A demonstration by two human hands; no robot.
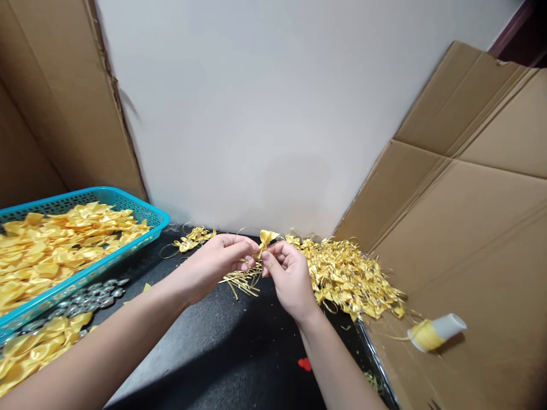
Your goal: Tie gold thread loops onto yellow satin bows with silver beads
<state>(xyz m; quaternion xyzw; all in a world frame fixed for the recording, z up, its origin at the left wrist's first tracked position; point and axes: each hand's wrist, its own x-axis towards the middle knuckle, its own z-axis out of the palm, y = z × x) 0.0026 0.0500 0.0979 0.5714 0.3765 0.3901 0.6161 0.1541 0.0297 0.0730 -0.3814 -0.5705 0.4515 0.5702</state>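
Note:
A small yellow satin ribbon bow (267,238) is held up between my two hands, above the black table. My left hand (231,253) pinches it from the left, fingertips close to the knot. On the other side, the thumb and fingers of my right hand (289,273) are closed on the bow's lower part. A thin gold tie arcs above my left fingers; where it meets the bow is hidden. Just below and behind the hands lie loose gold twist ties (243,282). A large pile of finished-looking yellow bows (350,276) spreads beside my right hand.
At left stands a turquoise basket (164,219) of yellow bows. Silvery gems (96,296) and more ribbon bows (43,347) lie before it. A few tied bows (194,238) sit at the back. Cardboard walls flank the table; a spool (444,330) is at right.

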